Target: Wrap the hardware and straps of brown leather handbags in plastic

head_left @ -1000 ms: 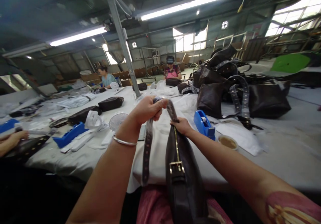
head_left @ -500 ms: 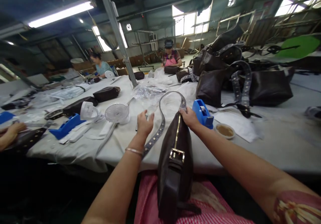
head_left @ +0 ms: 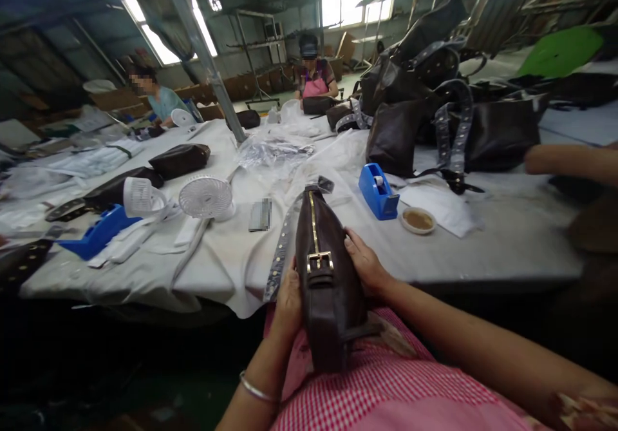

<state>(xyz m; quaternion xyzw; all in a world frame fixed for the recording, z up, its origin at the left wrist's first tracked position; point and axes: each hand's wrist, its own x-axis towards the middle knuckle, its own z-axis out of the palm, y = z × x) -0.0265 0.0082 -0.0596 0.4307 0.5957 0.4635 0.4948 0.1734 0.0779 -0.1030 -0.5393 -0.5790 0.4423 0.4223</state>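
A dark brown leather handbag [head_left: 333, 308] stands upright between my hands, partly over my lap against the table edge. Along its top run a gold zip and a gold buckle [head_left: 320, 262]. My left hand [head_left: 290, 299] presses on the bag's left side, and my right hand [head_left: 364, 260] grips its right side, fingers on the leather. The plastic-wrapped, studded strap [head_left: 279, 257] lies on the cloth left of the bag. Parts of my left fingers are hidden by the bag.
A blue tape dispenser [head_left: 379, 192] and a small round dish [head_left: 417, 220] sit to the right. A white fan [head_left: 205, 197] and another blue dispenser [head_left: 99, 231] are left. Dark bags [head_left: 393, 138] pile up behind. A co-worker's arm [head_left: 572, 160] reaches in at right; two people sit across.
My left hand has come down from the air to the bag's left side. My right hand has slid from the bag's far end to its right side. The strap has dropped flatter.
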